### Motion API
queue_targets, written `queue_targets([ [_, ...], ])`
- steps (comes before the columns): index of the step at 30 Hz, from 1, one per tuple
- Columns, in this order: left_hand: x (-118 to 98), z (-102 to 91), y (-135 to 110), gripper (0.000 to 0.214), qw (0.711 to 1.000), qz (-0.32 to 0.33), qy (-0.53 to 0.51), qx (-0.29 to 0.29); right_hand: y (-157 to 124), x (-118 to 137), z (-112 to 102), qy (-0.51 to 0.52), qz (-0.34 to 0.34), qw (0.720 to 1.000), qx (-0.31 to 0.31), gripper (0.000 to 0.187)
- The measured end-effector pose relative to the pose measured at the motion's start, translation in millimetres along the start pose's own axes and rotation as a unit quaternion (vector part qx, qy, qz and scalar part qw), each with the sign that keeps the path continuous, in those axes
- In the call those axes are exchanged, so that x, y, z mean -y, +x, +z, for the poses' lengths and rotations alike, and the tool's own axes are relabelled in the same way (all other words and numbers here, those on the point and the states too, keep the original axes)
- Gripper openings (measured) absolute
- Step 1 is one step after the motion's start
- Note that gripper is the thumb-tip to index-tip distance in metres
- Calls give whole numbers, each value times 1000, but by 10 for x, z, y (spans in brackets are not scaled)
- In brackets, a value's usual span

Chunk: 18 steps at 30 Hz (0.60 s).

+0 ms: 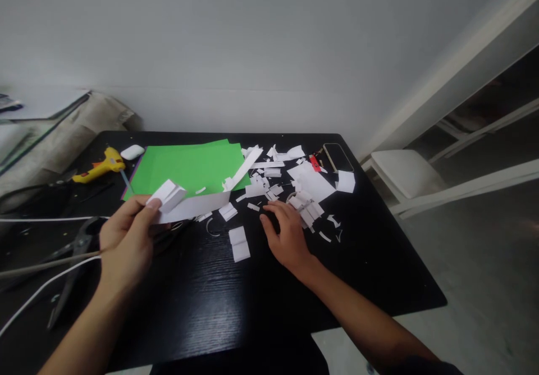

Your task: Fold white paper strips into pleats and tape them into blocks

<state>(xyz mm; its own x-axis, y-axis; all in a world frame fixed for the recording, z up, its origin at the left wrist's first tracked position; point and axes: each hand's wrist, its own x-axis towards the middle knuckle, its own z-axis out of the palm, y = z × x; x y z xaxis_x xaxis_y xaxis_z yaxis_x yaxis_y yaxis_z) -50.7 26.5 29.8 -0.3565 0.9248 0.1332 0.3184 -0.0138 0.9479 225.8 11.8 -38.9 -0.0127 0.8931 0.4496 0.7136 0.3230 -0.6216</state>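
My left hand [133, 232] is closed, thumb on top, round a long white paper strip [197, 206] and a small folded white paper piece [168, 193]. The strip reaches out to the right, over the lower edge of the green paper [189, 164]. Low over the black table, my right hand [285, 233] has its fingers apart and nothing in them. It is beside a stack of folded white papers [309, 209] and close to loose paper scraps [259, 187]. Between my hands lies a creased white paper piece [240, 244].
A yellow glue gun [103, 165] and a white case [132, 151] lie at the left. Cables [46, 288] and dark-handled scissors or pliers [76, 268] are near my left wrist. A phone [338, 157] and a red item [315, 163] sit at the back right.
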Motion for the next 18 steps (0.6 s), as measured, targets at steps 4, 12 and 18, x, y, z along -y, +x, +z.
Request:
queue_targets([
  [4,-32,-21,20,16,994,-37,-99,-27,16,-50,-16,-6,5,1000,8,28],
  [12,364,-77,168,33,984,-22,177,28,23,-124,-1,23,-10,999,26,33],
  [18,401,7,80,53,914,243,325,-29,7,-65,-8,-25,-13,999,21,28],
])
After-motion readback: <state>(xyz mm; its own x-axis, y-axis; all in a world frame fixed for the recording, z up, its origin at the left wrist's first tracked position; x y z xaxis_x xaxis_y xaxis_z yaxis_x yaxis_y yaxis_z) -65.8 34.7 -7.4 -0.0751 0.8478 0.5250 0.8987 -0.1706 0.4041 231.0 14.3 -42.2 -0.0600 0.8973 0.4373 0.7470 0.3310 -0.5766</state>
